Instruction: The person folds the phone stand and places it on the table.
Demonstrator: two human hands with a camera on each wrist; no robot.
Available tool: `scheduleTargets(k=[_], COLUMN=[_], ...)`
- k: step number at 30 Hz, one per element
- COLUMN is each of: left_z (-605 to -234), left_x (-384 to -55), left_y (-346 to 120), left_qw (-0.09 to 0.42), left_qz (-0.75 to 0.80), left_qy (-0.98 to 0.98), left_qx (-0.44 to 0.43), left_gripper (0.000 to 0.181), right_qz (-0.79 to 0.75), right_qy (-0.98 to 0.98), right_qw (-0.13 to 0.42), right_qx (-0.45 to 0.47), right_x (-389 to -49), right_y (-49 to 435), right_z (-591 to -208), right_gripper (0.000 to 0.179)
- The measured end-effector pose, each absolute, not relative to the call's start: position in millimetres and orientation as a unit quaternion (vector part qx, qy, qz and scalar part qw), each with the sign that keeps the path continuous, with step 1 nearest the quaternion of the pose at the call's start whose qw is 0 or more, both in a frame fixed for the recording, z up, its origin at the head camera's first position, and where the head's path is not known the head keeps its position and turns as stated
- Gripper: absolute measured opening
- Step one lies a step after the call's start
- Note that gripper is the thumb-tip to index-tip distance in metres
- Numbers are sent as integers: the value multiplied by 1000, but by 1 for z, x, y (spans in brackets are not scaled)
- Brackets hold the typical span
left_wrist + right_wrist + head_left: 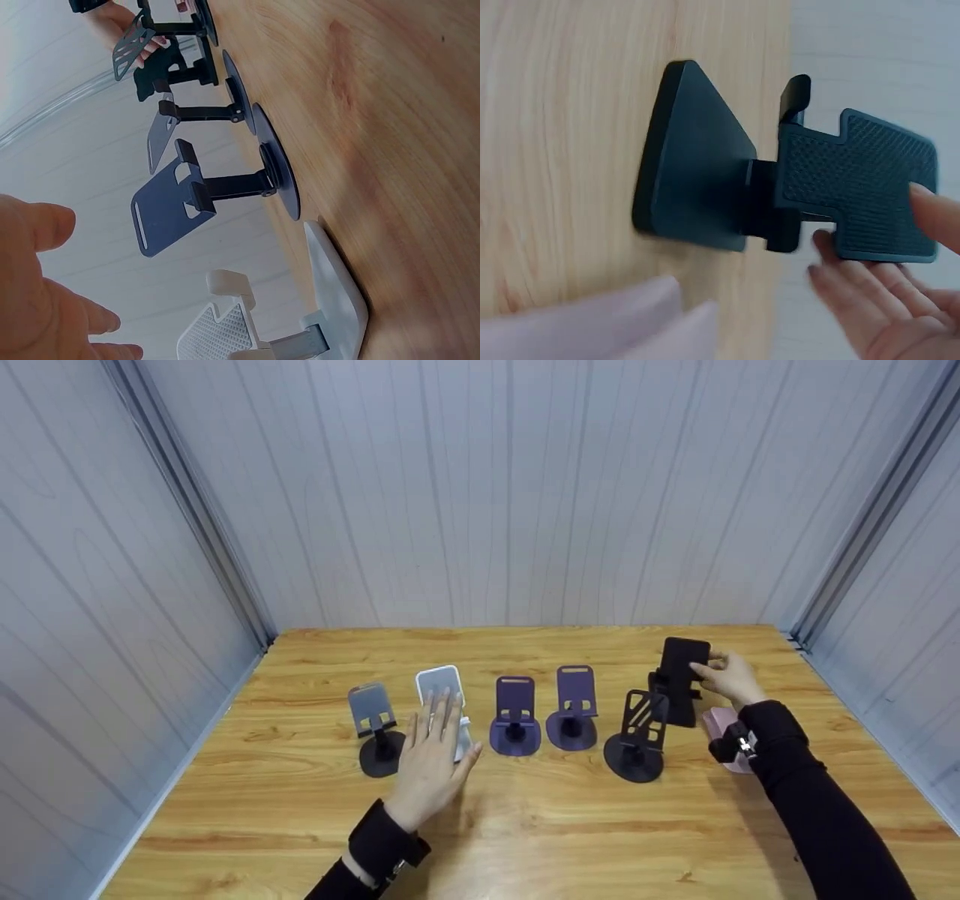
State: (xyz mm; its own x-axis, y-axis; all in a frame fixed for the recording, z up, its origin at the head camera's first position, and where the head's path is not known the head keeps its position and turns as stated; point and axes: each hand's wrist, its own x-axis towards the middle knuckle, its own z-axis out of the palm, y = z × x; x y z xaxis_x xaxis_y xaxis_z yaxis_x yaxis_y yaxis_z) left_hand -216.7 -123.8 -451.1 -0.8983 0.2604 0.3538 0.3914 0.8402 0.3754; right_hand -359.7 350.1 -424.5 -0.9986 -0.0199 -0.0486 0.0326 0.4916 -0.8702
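My right hand (729, 679) pinches the top plate of a black phone stand (684, 660), at the back right. In the right wrist view the thumb lies on the ribbed pad of that stand (877, 187), with the fingers behind it. Its block-shaped base (694, 161) faces the wooden table. My left hand (431, 765) is held flat with its fingers straight, overlapping a white phone stand (433, 676) in the head view. The left wrist view shows the hand beside the white stand (217, 334), apart from it; the hand partly hides the stand from above.
A grey phone stand (371, 705) stands to the left. Two purple phone stands (515, 690) stand in the middle, and a black slotted phone stand (634, 765) right of them. Something pink (718, 720) lies partly under my right wrist. Panelled walls (480, 495) enclose the wooden table (540, 840).
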Motion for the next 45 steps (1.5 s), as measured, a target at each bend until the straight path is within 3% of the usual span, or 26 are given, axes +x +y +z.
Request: scheduleTargets(k=[4, 11, 18, 26, 33, 45], left_z=[-452, -453, -454, -455, -457, -452], left_x=[-218, -218, -217, -217, -216, -221], left_y=[-122, -121, -123, -122, -122, -110], left_qw=[149, 148, 151, 141, 152, 144], left_qz=[-222, -218, -220, -224, -218, -220], left_qy=[-947, -950, -947, -948, -946, -940], left_qx=[-175, -170, -176, -176, -185, -217], left_gripper=[74, 73, 72, 72, 72, 72], right_qz=[-576, -631, -671, -695, -733, -767], right_qy=[815, 774, 742, 718, 674, 629], right_qw=[48, 32, 16, -36, -89, -105], right_qx=[29, 30, 8, 13, -11, -76], right_x=[-364, -366, -368, -363, -355, -344], right_y=[354, 350, 344, 341, 329, 298], right_z=[-427, -423, -422, -410, -388, -344], right_gripper=[71, 65, 34, 26, 7, 12])
